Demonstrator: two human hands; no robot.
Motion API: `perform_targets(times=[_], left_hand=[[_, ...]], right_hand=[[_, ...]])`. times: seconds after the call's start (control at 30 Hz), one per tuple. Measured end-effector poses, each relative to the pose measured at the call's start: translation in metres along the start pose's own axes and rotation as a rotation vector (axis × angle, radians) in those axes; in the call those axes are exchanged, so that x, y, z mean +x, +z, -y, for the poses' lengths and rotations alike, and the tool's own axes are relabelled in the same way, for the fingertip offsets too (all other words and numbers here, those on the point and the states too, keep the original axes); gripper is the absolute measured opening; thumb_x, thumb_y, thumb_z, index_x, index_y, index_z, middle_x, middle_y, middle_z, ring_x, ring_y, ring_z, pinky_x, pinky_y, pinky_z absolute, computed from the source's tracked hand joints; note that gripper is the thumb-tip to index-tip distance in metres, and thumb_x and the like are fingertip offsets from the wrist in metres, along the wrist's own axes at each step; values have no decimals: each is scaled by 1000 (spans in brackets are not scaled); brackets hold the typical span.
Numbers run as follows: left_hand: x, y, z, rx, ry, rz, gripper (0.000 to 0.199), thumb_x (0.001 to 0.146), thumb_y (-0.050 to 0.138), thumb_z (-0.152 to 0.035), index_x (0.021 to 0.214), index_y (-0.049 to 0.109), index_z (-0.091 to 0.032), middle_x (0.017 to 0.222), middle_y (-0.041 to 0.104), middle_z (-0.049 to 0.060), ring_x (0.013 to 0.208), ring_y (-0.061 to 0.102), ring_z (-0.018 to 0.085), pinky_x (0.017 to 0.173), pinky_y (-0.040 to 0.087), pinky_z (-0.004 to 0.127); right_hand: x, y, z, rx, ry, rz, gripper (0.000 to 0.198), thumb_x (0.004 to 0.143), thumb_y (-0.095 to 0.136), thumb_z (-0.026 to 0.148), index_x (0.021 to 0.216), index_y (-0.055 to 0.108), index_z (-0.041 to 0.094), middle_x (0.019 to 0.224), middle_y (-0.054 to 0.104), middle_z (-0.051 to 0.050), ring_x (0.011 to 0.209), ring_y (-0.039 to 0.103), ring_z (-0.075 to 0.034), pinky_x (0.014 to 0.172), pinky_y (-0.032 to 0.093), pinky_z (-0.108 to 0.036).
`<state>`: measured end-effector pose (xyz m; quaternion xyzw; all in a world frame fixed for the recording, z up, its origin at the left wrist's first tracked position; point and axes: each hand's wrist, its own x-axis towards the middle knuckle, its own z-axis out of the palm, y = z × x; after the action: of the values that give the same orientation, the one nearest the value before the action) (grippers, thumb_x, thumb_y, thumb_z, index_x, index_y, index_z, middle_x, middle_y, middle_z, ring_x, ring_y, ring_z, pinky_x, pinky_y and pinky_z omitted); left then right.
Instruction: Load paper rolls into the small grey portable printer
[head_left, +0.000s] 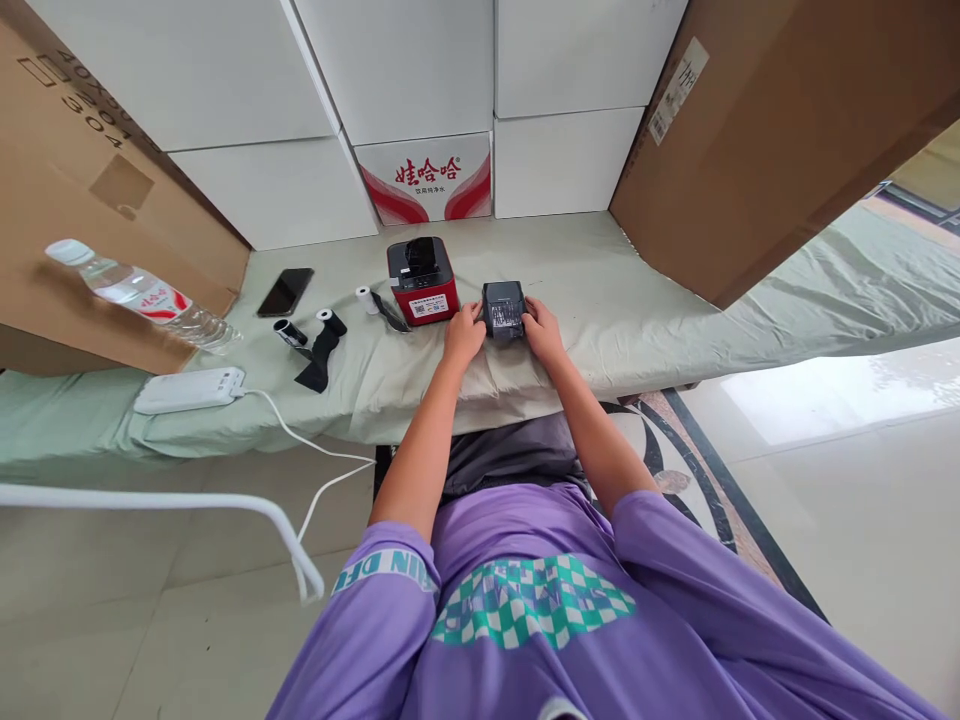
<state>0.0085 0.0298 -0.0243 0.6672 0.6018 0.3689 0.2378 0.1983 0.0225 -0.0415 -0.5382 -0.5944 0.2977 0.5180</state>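
Head view, looking down past a purple T-shirt at two bare forearms reaching onto a worktop [645, 300] draped in pale green cloth. Both hands hold a small dark grey label printer [503, 310] that sits on the cloth near the front edge, roughly at the middle of the worktop. The left hand [463, 335] grips the printer's left side and the right hand [541, 330] grips its right side; the fingers of each hand are curled together against the casing, thumbs toward its top. A pale label shows on the printer's upper face.

Just to the left of the left hand, and a little further back, stands a red and black printer [422, 280] with its top open. Beside it lies a small white paper roll [364, 295] with a dark strip trailing from it. Further left are a black ribbon roll [324, 345] partly unwound and a small black cylinder [289, 332]. A black smartphone [286, 291] lies flat behind them. At the left end a white power strip [189, 390] rests on the cloth, its white cable hanging off the front edge. A clear water bottle [142, 295] with a red label lies against a brown cardboard box [82, 200]. White boxes [405, 60] are stacked along the back, one printed in red, and a large cardboard box [780, 130] leans in at the right.
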Motion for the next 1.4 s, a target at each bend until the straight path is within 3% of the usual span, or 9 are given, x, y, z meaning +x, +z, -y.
perform_targets(times=[0.13, 0.27, 0.73, 1.03, 1.17, 1.3, 1.4], left_hand=[[-2, -2, -8, 47, -68, -32, 46, 83, 53, -10, 125, 68, -20, 129, 75, 13, 125, 66, 37, 108, 48, 51], [-7, 1, -15, 92, -82, -70, 44, 83, 54, -10, 124, 69, -18, 121, 76, 17, 123, 66, 39, 108, 47, 53], [-5, -8, -18, 244, -45, 4, 49, 86, 48, -7, 130, 67, -15, 127, 72, 20, 129, 61, 39, 109, 43, 52], [-11, -11, -17, 277, -59, 24, 55, 87, 43, -8, 138, 62, -19, 135, 71, 12, 131, 60, 31, 111, 43, 46], [-14, -9, -13, 188, -63, 4, 60, 87, 42, -6, 144, 57, -19, 146, 65, 9, 138, 55, 29, 116, 40, 45], [-13, -9, -12, 76, -60, 6, 66, 85, 43, -3, 147, 53, -22, 156, 58, 3, 144, 52, 27, 120, 38, 47], [-13, -9, -10, 0, -51, -11, 65, 85, 45, -2, 146, 54, -22, 155, 58, 2, 144, 52, 26, 122, 37, 45]], right_hand=[[0, -1, 3, -5, -11, 9, 48, 82, 52, 36, 125, 65, 19, 126, 76, -12, 123, 67, -30, 114, 48, -51], [-1, 0, 5, -5, -1, -3, 46, 82, 52, 34, 123, 65, 20, 126, 76, -12, 122, 68, -30, 114, 48, -51], [5, -5, 8, -91, -15, 13, 39, 80, 52, 31, 115, 67, 21, 115, 79, -10, 112, 70, -32, 108, 51, -52], [0, -8, 9, -117, -11, 74, 57, 85, 48, 35, 136, 62, 13, 139, 70, -15, 132, 64, -29, 119, 45, -46], [0, -8, 11, -213, -48, 21, 56, 90, 46, 33, 139, 65, 14, 152, 60, -15, 146, 52, -28, 126, 35, -47], [19, -8, 20, -258, -22, -13, 55, 87, 50, 27, 139, 67, 18, 157, 56, -12, 152, 45, -28, 130, 28, -52], [47, -10, 31, -114, 20, 61, 61, 86, 52, 26, 145, 62, 18, 155, 58, -13, 146, 52, -28, 126, 36, -50]])
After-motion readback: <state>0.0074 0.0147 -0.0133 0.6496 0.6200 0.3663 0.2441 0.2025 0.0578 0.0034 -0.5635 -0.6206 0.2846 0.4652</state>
